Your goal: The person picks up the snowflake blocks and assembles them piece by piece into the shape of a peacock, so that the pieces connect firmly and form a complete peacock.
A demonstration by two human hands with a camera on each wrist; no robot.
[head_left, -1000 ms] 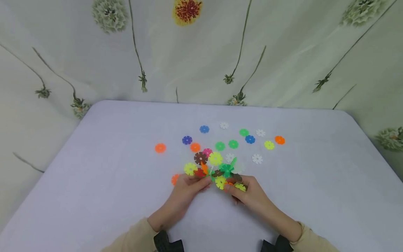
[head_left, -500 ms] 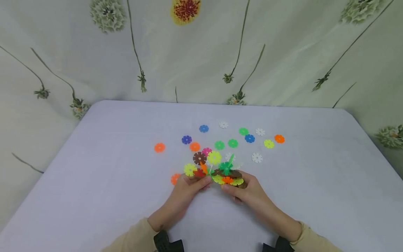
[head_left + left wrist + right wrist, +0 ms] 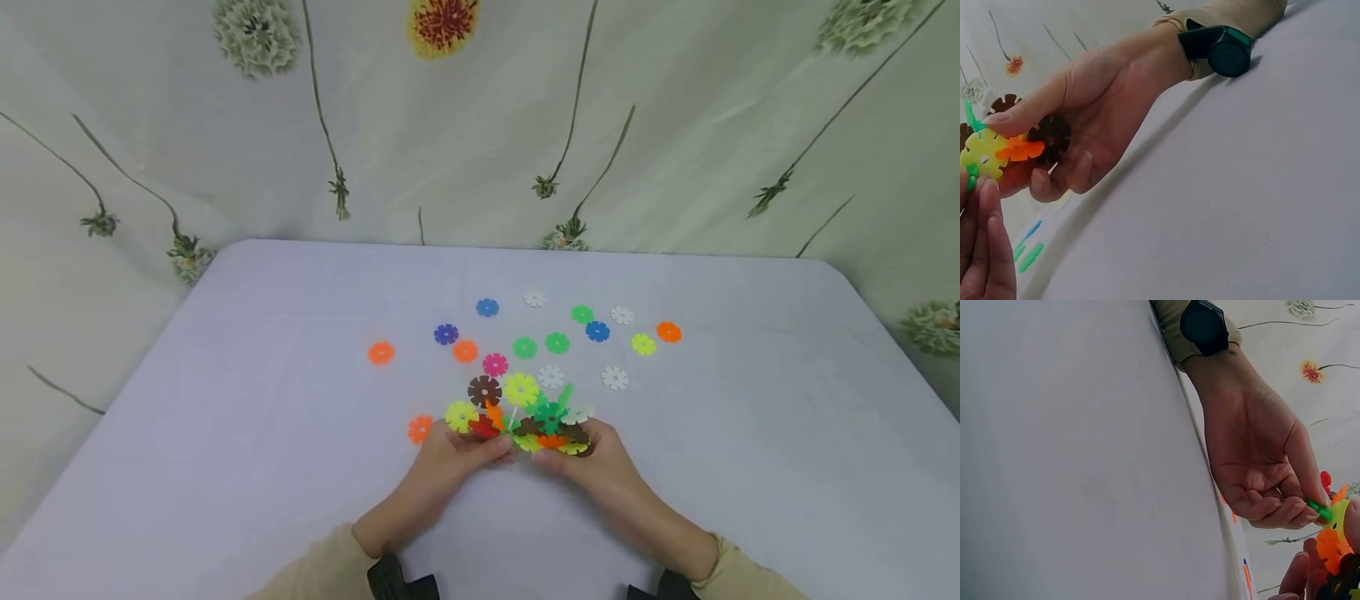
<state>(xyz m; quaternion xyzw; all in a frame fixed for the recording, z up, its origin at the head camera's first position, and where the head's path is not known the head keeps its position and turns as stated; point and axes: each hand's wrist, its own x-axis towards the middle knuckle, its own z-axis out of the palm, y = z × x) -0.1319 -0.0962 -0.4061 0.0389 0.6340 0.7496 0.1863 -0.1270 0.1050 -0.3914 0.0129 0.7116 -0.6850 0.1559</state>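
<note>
Both hands hold one model of interlocked plastic snowflake discs [image 3: 551, 418] low over the table. In the head view, my left hand [image 3: 442, 467] pinches its left side between thumb and fingers, near a red disc [image 3: 484, 426]. My right hand [image 3: 603, 467] grips the right side, its thumb by an orange disc [image 3: 551, 441]. The left wrist view shows the right hand's thumb [image 3: 1029, 115] against the model, with a yellow disc [image 3: 982, 153] beside it. In the right wrist view, the left hand [image 3: 1254, 444] pinches a green disc [image 3: 1319, 510]. Fingers and discs hide the joints between them.
Loose snowflake discs lie scattered behind the hands on the white table [image 3: 225, 433], among them a blue disc [image 3: 487, 307], a pink disc [image 3: 495, 364] and an orange disc [image 3: 669, 332]. Another orange disc [image 3: 420, 429] lies beside the left hand. A flower-patterned cloth [image 3: 480, 125] hangs behind.
The model's right part has turned in the right hand, so its yellow and orange discs lie flatter. In the last half second the model has shifted slightly towards me. Both hands keep their hold.
</note>
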